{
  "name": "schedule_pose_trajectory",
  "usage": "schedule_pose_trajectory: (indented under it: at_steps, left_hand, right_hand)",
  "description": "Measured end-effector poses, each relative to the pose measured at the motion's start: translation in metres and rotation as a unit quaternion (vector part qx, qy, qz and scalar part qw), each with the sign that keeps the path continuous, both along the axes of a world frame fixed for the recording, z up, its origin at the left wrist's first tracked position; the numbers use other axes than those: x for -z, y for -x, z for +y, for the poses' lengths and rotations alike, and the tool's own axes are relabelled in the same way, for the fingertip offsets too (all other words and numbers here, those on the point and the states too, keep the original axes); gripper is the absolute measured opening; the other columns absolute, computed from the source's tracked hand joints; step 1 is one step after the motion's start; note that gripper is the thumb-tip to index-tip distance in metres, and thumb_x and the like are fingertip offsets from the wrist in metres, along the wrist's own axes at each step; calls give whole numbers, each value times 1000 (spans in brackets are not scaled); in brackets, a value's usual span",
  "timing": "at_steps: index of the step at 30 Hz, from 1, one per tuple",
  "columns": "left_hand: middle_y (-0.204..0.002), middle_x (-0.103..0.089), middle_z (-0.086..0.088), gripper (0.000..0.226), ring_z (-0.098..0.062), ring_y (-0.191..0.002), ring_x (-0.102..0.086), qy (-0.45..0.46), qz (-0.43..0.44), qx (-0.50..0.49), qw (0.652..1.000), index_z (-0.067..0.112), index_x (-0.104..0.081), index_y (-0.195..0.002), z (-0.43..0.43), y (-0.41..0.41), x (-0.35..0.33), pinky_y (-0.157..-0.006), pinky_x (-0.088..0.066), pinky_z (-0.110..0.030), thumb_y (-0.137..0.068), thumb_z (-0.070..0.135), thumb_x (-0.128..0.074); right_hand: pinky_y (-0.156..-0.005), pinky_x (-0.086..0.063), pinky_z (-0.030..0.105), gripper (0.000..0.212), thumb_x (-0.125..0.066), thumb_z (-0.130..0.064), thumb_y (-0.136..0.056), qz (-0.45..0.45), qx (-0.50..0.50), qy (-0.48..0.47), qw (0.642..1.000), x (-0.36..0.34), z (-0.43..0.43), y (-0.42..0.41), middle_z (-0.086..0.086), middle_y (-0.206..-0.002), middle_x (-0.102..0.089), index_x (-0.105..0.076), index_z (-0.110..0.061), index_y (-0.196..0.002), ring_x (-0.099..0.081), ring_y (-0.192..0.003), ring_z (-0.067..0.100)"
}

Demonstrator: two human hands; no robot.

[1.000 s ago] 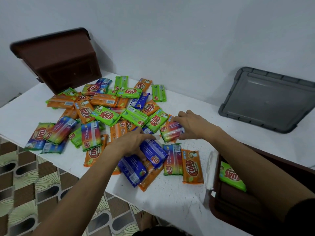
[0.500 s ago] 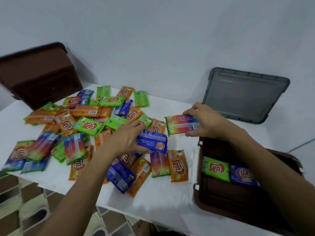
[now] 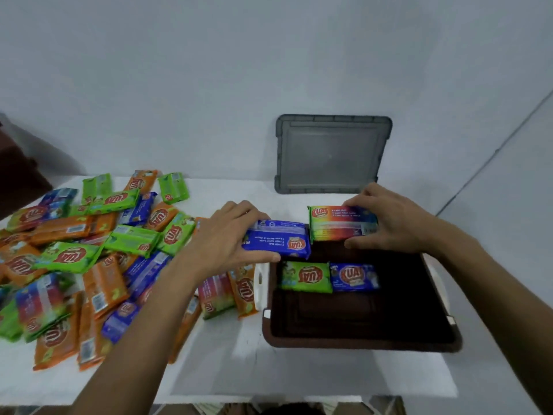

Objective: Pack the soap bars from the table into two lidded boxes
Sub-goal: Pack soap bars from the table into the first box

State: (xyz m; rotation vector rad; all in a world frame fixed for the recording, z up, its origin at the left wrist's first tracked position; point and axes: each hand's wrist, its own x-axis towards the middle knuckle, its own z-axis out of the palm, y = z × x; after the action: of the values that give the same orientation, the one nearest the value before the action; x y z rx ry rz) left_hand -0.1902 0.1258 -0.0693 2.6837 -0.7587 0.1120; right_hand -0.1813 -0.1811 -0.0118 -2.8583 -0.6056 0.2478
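Left hand (image 3: 227,235) and right hand (image 3: 392,220) each hold a soap bar over the box (image 3: 359,342).
The left grips a blue bar (image 3: 276,239), thumb under, fingers curled over, at the box's 10 o'clock corner. The right pinches a rainbow bar (image 3: 341,223) at 12 o'clock. Both forearms reach forward, palms down. Inside, toward 12 o'clock, a green bar (image 3: 305,277) and a second blue bar (image 3: 354,277) touch. The lid (image 3: 332,154) stands beyond at 12 o'clock, and the pile (image 3: 89,259) lies at 9 o'clock.
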Motion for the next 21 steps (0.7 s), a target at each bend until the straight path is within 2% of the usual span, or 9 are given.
schedule_pose_trajectory:
  at_steps: [5,9,12,17,21]
  left_hand:
    - [-125,-48,8,89,-1,-103,-38,-60,0,43,997,27,-42,-131,-47,2,3,-85,-31,-20,-68,89,-33]
    - [-130,-46,5,79,-9,-115,-43,-104,21,50,993,24,-38,-135,-74,3,15,-92,-34,-23,-77,76,-49]
    - [-133,-44,2,76,-12,-119,-45,-137,47,34,989,22,-36,-137,-88,5,25,-95,-37,-25,-79,67,-56]
    - [-128,-43,-7,69,-23,-110,-54,-255,47,-7,966,13,-36,-132,-109,12,34,-85,-46,-34,-84,58,-58]
    - [-130,-40,-10,67,-28,-103,-59,-294,72,-31,953,8,-37,-131,-127,14,43,-73,-45,-35,-87,54,-57]
  right_hand:
    - [-90,-45,25,78,-68,-61,-74,34,30,33,998,9,-37,21,-6,-123,-42,-42,-25,-138,-49,-107,10]
    - [-91,-46,26,76,-69,-60,-75,51,32,70,996,30,-49,27,-3,-125,-42,-41,-25,-137,-48,-104,11]
    - [-94,-45,29,76,-68,-60,-75,45,22,102,993,51,-52,26,0,-130,-42,-40,-24,-136,-49,-110,15]
    - [-91,-48,33,71,-70,-54,-76,38,14,136,990,84,-49,27,3,-130,-42,-45,-19,-132,-54,-106,20]
    - [-94,-47,34,69,-71,-47,-79,44,12,157,987,96,-44,26,7,-137,-38,-45,-16,-135,-55,-110,23]
